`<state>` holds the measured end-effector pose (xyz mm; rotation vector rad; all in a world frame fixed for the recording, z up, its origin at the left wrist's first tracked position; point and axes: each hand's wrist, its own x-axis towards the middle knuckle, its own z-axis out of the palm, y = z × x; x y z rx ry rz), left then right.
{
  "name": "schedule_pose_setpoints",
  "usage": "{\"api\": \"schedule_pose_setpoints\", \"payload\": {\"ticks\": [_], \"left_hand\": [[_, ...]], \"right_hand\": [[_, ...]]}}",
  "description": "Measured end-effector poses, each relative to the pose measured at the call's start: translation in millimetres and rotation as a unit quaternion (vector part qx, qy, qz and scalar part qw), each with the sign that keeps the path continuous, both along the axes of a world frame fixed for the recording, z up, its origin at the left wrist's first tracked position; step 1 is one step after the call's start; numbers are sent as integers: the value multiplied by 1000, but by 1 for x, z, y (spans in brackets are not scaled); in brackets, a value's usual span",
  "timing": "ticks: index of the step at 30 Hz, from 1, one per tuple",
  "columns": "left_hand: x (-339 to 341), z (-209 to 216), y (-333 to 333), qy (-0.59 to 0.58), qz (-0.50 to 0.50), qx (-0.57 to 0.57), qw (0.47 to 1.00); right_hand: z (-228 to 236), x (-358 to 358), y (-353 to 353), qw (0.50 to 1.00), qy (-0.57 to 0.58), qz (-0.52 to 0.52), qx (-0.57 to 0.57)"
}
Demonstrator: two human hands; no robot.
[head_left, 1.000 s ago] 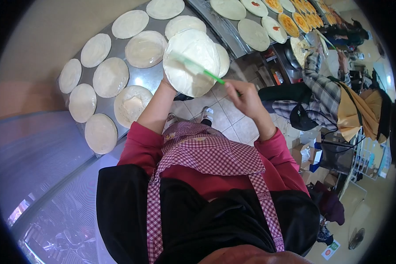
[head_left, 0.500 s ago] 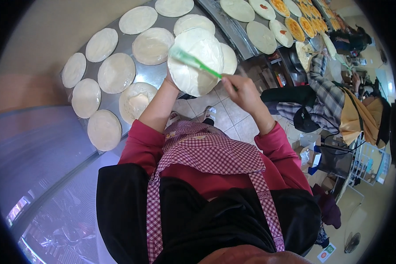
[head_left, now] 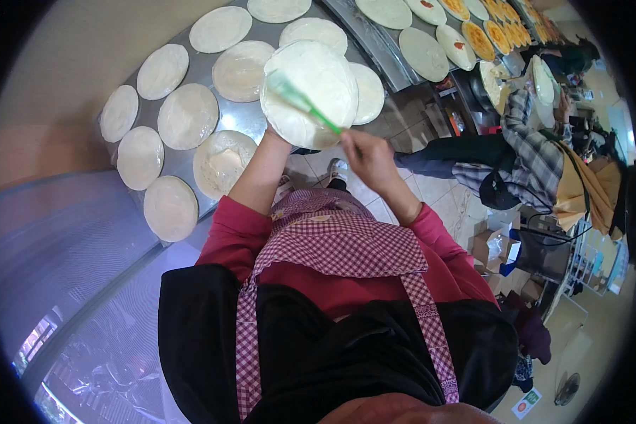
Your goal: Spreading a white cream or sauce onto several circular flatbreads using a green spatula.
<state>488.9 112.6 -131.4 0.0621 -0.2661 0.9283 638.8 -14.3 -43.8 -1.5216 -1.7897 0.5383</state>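
A round flatbread coated with a white spread rests on my left hand, which holds it up from below. The fingers of that hand are hidden beneath it. My right hand is closed round the handle of a green spatula. Its pale green head, blurred by motion, lies over the upper left of the white surface. Beside the raised flatbread, another round flatbread lies partly covered by it. A flatbread with a lump of white spread sits near my left forearm.
Several coated flatbreads cover the metal table on the left. At the upper right, a counter bears plain and orange-topped rounds. A person in a plaid shirt works there. Open cardboard boxes stand behind at the right.
The spatula and my right hand have moved left and slightly down. The held flatbread has shifted a little left and up, uncovering more of the one beside it.
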Motion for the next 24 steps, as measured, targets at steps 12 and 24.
{"api": "schedule_pose_setpoints", "payload": {"ticks": [12, 24], "left_hand": [[7, -18, -37, 129, 63, -3, 990], [94, -23, -14, 249, 8, -32, 968]], "right_hand": [[31, 91, -16, 985, 127, -19, -113], [38, 226, 2, 966, -206, -60, -143]]}}
